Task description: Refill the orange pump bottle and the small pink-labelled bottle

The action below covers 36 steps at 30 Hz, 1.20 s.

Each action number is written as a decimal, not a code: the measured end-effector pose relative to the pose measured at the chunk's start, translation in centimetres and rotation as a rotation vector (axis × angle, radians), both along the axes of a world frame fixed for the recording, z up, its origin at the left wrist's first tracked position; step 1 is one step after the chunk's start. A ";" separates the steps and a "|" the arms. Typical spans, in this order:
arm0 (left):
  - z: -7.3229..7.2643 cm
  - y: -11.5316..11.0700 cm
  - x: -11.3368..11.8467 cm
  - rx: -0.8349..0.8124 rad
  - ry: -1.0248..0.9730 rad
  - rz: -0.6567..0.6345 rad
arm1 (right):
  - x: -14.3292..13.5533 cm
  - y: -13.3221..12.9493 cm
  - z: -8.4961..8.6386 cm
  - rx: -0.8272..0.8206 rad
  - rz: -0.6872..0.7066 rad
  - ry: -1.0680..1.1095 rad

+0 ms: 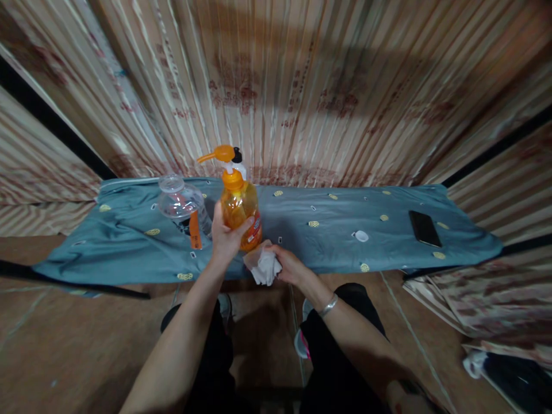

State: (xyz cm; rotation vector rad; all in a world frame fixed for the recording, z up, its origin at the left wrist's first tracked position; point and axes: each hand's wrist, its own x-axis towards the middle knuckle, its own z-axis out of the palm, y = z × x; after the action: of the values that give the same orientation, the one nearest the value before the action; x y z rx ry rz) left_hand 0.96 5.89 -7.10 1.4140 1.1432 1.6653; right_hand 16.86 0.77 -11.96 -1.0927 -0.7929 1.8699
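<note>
An orange pump bottle (240, 204) stands upright near the middle of the cloth-covered board, its nozzle pointing left. My left hand (228, 233) is wrapped round its lower left side. In my right hand (288, 265) a crumpled white tissue (264, 265) is pinched, close to the base of the bottle. A clear, wide plastic bottle (181, 204) with an orange label is just left of my left hand. Behind the orange bottle, a second bottle with a black top (237, 155) is mostly hidden.
The teal cloth (302, 247) with pineapple prints covers the long board. A dark phone (424, 228) lies at its right, and a small white round item (361, 236) lies left of the phone. Patterned curtains (302, 98) hang behind, with black poles at both sides.
</note>
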 end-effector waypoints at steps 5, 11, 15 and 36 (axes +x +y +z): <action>-0.3 -0.2 -0.9 0.005 0.063 0.020 | 7.3 0.6 2.6 0.280 -0.232 -0.336; -0.2 -0.9 -0.5 -0.034 0.044 -0.036 | 11.9 1.0 3.4 0.713 -0.058 -1.099; -0.2 -1.0 -0.3 -0.020 0.069 -0.026 | 12.6 1.3 2.1 0.680 0.030 -1.251; -0.9 -1.0 -0.5 -0.025 0.064 -0.017 | 8.0 6.0 2.4 0.539 -0.038 -1.203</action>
State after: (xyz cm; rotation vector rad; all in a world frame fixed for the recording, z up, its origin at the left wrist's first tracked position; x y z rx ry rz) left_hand 0.49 4.92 -8.04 1.4665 1.1802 1.5996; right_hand 24.84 6.75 -9.58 -1.7831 -1.7633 0.6961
